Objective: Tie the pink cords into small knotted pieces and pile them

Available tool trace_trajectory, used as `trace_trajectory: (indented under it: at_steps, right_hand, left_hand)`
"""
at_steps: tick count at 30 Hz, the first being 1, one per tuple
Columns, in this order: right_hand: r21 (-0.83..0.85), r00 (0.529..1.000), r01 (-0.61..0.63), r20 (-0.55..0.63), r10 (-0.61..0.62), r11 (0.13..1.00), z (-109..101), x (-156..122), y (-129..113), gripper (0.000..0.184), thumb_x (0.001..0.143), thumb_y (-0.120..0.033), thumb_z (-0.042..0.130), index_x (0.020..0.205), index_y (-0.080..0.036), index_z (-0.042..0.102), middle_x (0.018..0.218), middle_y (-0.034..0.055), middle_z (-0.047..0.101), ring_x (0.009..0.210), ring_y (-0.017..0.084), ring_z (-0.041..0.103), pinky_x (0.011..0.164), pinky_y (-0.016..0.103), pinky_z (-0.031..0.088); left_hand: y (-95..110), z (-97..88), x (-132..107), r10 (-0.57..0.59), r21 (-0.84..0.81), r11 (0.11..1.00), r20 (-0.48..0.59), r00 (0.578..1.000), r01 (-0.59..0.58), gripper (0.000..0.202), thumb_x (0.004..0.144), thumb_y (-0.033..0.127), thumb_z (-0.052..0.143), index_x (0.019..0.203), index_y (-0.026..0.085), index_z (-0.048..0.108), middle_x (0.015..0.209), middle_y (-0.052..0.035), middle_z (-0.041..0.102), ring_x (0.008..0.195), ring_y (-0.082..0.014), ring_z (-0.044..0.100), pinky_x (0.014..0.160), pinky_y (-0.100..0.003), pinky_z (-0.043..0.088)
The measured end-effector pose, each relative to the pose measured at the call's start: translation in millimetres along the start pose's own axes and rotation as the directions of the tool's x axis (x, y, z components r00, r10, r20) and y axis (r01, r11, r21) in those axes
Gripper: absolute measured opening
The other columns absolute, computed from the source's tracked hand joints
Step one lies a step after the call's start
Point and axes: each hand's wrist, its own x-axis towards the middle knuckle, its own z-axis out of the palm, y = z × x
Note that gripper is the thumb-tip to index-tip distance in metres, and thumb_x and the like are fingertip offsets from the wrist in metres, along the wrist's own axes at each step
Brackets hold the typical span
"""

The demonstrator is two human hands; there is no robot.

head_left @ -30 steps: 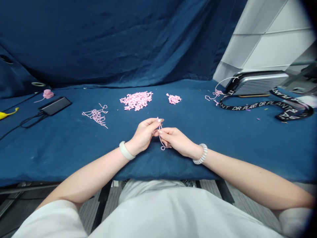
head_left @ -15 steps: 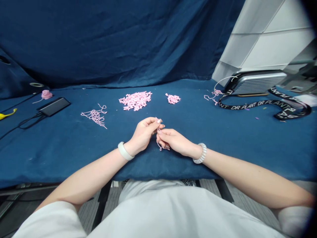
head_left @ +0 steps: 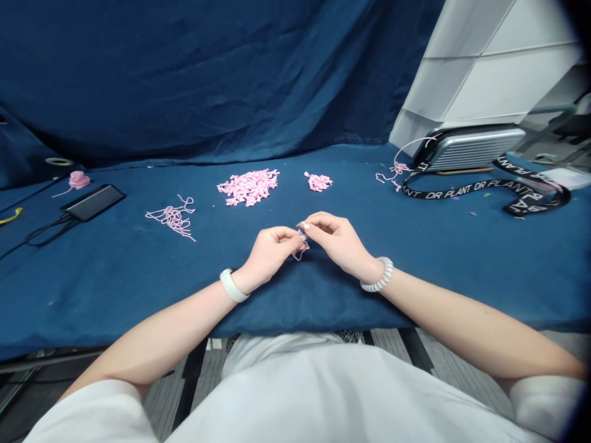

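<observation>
Between my fingertips, above the blue cloth (head_left: 360, 246), is a thin piece of pink yarn (head_left: 301, 252). My left hand (head_left: 272, 251) pinches it, and a short loop hangs below the fingers. The tips of my right hand (head_left: 336, 239), thumb and index finger pressed together, meet the yarn at its upper end; the exact grip is partly hidden. Beyond my hands lie a large pile of knotted pink yarn pieces (head_left: 249, 187) and a smaller pink pile (head_left: 318, 181). Loose pink strands (head_left: 172, 218) are tangled to the left.
On the left are a black power bank (head_left: 96, 203) with cables, a pink yarn ball (head_left: 79, 179) and a yellow object (head_left: 12, 216). A silver ridged case (head_left: 480, 147), a lettered black lanyard (head_left: 443, 193) and pink yarn scraps (head_left: 392, 173) sit at the right. Blue fabric hangs behind.
My right hand has risen from below the left fingertips to beside and above them. The yarn loop now hangs under my left fingers instead of from the right hand. The view has shifted slightly.
</observation>
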Motion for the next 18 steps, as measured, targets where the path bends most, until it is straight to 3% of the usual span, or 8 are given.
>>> trace_trajectory:
  at_steps: [9, 18]
  right_hand:
    - [-0.125, 0.998, -0.067, -0.003, 0.068, 0.990, 4.5, -4.6, 5.1, 0.023, 0.077, -0.034, 0.062, 0.062, -0.016, 0.064, 0.071, 0.0048, 0.063, 0.067, 0.016, 0.058, 0.069, 0.031, 0.046]
    - [-0.153, 1.000, -0.010, -0.008, 0.009, 0.988, 3.4, -2.8, 6.5, 0.024, 0.076, -0.030, 0.062, 0.057, -0.017, 0.059, 0.069, 0.0026, 0.060, 0.067, 0.014, 0.053, 0.068, 0.029, 0.041]
  left_hand:
    - [-1.2, -2.4, -1.4, 0.073, 0.178, 0.981, 0.048, 0.996, -0.080, 0.018, 0.073, 0.030, 0.067, 0.065, 0.013, 0.068, 0.064, -0.0040, 0.066, 0.058, -0.0119, 0.056, 0.056, -0.022, 0.042]
    - [-3.7, -5.9, 3.0, -0.055, 0.077, 0.996, 0.156, 0.986, 0.043, 0.017, 0.069, 0.029, 0.071, 0.067, 0.012, 0.069, 0.062, -0.0043, 0.065, 0.056, -0.0112, 0.054, 0.058, -0.024, 0.043]
